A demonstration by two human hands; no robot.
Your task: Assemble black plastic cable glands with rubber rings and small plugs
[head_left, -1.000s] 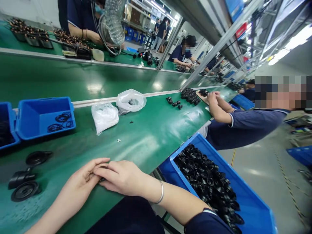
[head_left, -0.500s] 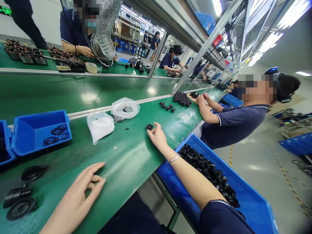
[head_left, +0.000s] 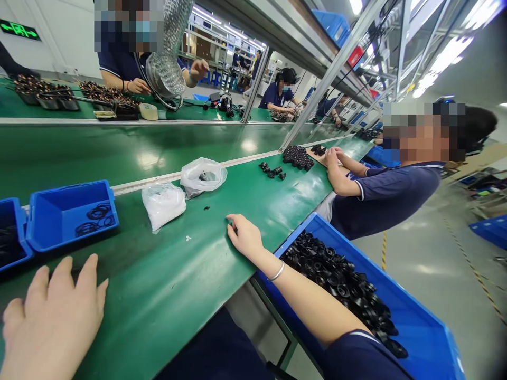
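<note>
Far-left blue bin (head_left: 10,210): cut by the edge of the view, dark contents inside, just beside the next bin
Left hand (head_left: 53,319): over the green bench (head_left: 166,287) in front of the bins, back of the hand up, fingers spread wide and unclosed; whatever lies beneath the palm is hidden
Blue bin with rings (head_left: 59,211): beyond the left hand, two loose bundles of black rings (head_left: 100,211) in its right half
Filled bag (head_left: 163,205): whitish contents, on the bench, just beside the open bag
White bits (head_left: 188,238): on the bench, nearer than the bags
Open bag (head_left: 193,184): mouth gaping, some dark contents showing
Small dark piece (head_left: 206,208): on the bench, between the open bag and the right hand
Right hand (head_left: 246,237): low over the bench, fingers loosely curled, thumb and forefinger apart, nothing seen between them; silvery bracelet (head_left: 279,271) at the wrist
Loose black parts (head_left: 271,172): a short scatter on the bench, beyond the right hand
Packed black parts (head_left: 299,157): grouped closely, right of the scatter
Blue crate (head_left: 422,324): beside the bench edge, heaped with black parts (head_left: 336,279), partly behind the right forearm
Co-worker (head_left: 388,203): dark short-sleeved shirt, hands together near the packed parts
</note>
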